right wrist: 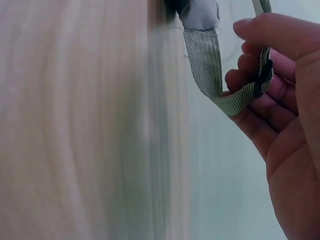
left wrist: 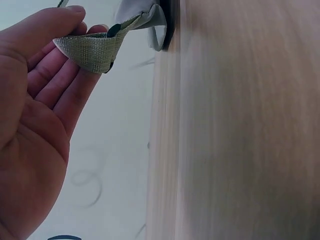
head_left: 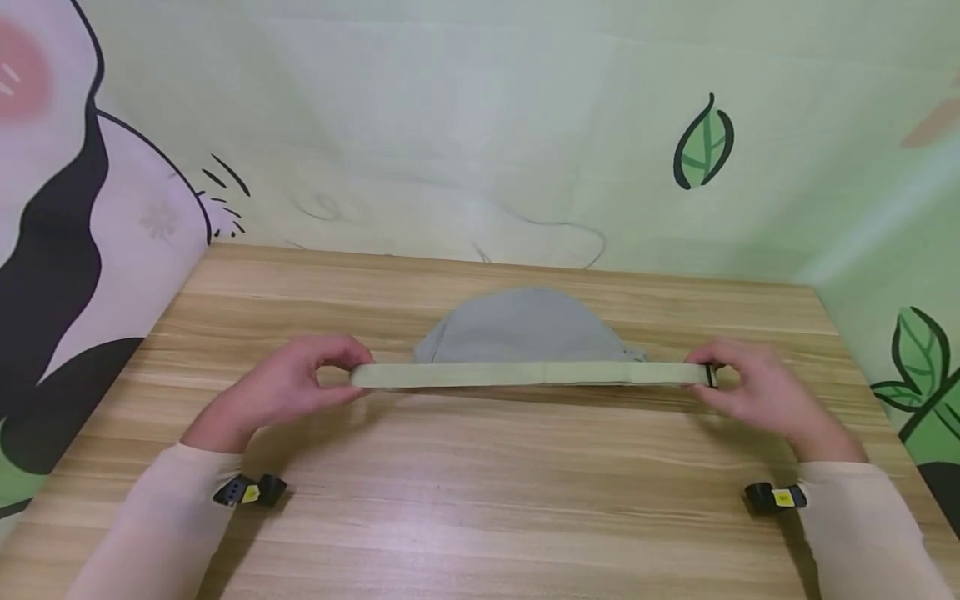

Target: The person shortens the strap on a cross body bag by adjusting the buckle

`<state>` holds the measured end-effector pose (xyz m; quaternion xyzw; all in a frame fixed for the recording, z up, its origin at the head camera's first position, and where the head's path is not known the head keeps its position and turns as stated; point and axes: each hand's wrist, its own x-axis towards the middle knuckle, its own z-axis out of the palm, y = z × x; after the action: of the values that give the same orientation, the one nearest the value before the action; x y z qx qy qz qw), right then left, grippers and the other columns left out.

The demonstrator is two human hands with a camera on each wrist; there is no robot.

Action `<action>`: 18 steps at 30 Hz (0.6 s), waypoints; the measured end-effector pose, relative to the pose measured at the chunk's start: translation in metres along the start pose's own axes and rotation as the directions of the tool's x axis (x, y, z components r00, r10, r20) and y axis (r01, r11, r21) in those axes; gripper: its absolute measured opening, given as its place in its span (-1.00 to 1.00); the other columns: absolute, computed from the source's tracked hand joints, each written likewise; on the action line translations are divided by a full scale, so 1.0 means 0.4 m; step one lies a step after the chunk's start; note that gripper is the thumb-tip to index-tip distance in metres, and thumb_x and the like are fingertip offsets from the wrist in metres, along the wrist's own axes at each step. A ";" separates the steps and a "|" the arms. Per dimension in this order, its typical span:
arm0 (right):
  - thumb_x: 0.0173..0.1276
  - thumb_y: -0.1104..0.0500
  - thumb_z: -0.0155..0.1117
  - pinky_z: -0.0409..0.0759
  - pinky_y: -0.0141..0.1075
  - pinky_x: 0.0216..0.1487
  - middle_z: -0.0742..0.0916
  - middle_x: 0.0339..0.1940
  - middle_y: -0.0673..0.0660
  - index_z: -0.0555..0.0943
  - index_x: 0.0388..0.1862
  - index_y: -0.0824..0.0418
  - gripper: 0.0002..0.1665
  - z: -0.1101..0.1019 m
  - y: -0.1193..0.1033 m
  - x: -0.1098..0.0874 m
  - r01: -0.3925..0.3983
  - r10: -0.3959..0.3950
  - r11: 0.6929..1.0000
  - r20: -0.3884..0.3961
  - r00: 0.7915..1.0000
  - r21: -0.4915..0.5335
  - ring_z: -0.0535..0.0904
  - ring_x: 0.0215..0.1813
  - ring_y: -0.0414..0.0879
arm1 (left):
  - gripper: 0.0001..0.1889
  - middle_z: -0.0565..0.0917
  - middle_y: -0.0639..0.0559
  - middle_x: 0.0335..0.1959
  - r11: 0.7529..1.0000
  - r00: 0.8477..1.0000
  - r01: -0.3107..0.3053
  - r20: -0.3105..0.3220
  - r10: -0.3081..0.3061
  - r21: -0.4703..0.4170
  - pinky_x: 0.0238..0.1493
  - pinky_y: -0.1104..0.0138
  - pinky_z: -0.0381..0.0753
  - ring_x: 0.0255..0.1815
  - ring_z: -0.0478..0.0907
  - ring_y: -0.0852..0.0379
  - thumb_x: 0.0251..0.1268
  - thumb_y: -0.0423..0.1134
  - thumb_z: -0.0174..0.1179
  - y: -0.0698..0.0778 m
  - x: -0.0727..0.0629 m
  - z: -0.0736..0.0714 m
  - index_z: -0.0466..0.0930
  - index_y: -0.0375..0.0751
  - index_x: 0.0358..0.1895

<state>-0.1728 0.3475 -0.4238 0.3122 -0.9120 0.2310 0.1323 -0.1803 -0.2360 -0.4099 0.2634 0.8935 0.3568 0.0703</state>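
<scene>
A grey waist bag (head_left: 532,325) with a rounded outline lies on the wooden table, its lower edge hidden behind its strap. The pale green webbing strap (head_left: 487,375) is drawn out straight across the front of the bag. At its left end, my left hand (head_left: 298,382) pinches the webbing between thumb and fingers. Over on the right, my right hand (head_left: 765,396) holds the other end beside a black slider (head_left: 712,376). The right wrist view shows the webbing (right wrist: 207,65) looping back through the fingers. A fold of webbing (left wrist: 90,50) sits at the left fingertips.
The wooden table (head_left: 480,500) ends at the back against a pale green printed wall cloth (head_left: 420,125). A panda drawing (head_left: 142,217) covers the left side, leaf prints (head_left: 705,150) the right. Each wrist wears a small black camera (head_left: 761,497).
</scene>
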 end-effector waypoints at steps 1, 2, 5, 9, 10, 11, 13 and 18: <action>-0.08 0.46 0.73 0.61 -0.56 -0.04 0.83 -0.23 -0.09 0.77 -0.15 0.09 -0.48 0.001 -0.002 0.000 0.006 -0.006 1.000 0.001 1.000 -0.009 0.68 -0.13 -0.33 | -0.69 0.83 0.16 -0.02 1.000 1.000 -0.004 -0.001 0.004 0.012 0.14 0.01 0.76 0.04 0.75 0.14 0.30 -0.37 0.53 0.000 0.000 0.001 0.78 0.01 0.05; -0.09 0.45 0.73 0.62 -0.54 -0.05 0.82 -0.23 -0.09 0.77 -0.15 0.09 -0.47 0.001 -0.003 0.000 0.009 -0.009 1.000 0.004 1.000 -0.018 0.68 -0.13 -0.31 | -0.67 0.83 0.15 -0.01 1.000 1.000 -0.010 -0.001 0.010 0.022 0.13 0.03 0.76 0.04 0.75 0.15 0.30 -0.37 0.53 -0.001 0.001 0.001 0.78 -0.01 0.09; -0.08 0.43 0.75 0.64 -0.50 -0.07 0.82 -0.21 -0.08 0.76 -0.14 0.10 -0.48 -0.001 -0.012 -0.002 -0.004 0.005 0.999 0.017 1.000 -0.047 0.69 -0.13 -0.29 | -0.60 0.83 0.15 -0.01 0.998 0.999 -0.034 0.002 0.034 0.044 0.04 0.13 0.77 0.00 0.73 0.19 0.31 -0.34 0.53 -0.002 0.001 0.000 0.77 -0.06 0.20; -0.03 0.41 0.75 0.65 -0.45 -0.08 0.82 -0.20 -0.07 0.77 -0.13 0.10 -0.51 -0.008 -0.025 -0.003 -0.036 0.037 0.997 0.025 0.999 -0.068 0.69 -0.11 -0.27 | -0.65 0.82 0.16 -0.06 0.998 0.999 -0.049 0.017 0.048 0.045 -0.10 0.23 0.76 -0.06 0.69 0.21 0.31 -0.30 0.55 -0.001 -0.002 -0.001 0.79 -0.05 0.14; -0.03 0.41 0.75 0.65 -0.46 -0.07 0.82 -0.20 -0.08 0.77 -0.12 0.10 -0.51 -0.009 -0.027 -0.003 -0.038 0.040 0.997 0.024 0.999 -0.071 0.69 -0.11 -0.27 | -0.67 0.81 0.17 -0.08 0.998 0.999 -0.045 0.024 0.044 0.045 -0.13 0.25 0.75 -0.07 0.68 0.21 0.31 -0.29 0.55 -0.001 -0.002 -0.002 0.79 -0.03 0.11; -0.03 0.42 0.74 0.64 -0.48 -0.06 0.82 -0.20 -0.08 0.77 -0.12 0.11 -0.51 -0.010 -0.030 -0.003 -0.036 0.038 0.997 0.022 0.999 -0.069 0.70 -0.11 -0.26 | -0.69 0.81 0.17 -0.09 0.998 0.999 -0.043 0.029 0.041 0.048 -0.13 0.26 0.75 -0.08 0.68 0.21 0.31 -0.28 0.55 0.000 -0.002 -0.002 0.79 -0.02 0.08; -0.04 0.43 0.74 0.63 -0.51 -0.05 0.82 -0.21 -0.09 0.77 -0.12 0.11 -0.51 -0.011 -0.034 -0.003 -0.030 0.031 0.998 0.015 0.999 -0.061 0.70 -0.11 -0.25 | -0.73 0.80 0.18 -0.12 0.998 0.999 -0.023 0.042 0.021 0.051 -0.15 0.30 0.74 -0.09 0.68 0.20 0.32 -0.27 0.55 0.002 -0.002 -0.002 0.78 0.00 0.03; -0.03 0.43 0.74 0.64 -0.48 -0.06 0.83 -0.21 -0.06 0.78 -0.13 0.11 -0.52 -0.012 -0.045 -0.007 -0.020 0.021 0.997 0.014 1.000 -0.072 0.70 -0.12 -0.25 | -0.78 0.80 0.16 -0.13 0.998 0.999 0.009 0.049 -0.012 0.058 -0.19 0.37 0.72 -0.10 0.68 0.17 0.32 -0.26 0.54 0.004 -0.006 -0.004 0.77 0.00 -0.03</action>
<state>-0.1590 0.3389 -0.4145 0.2994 -0.9238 0.1972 0.1343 -0.1781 -0.2374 -0.4077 0.2695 0.9028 0.3238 0.0866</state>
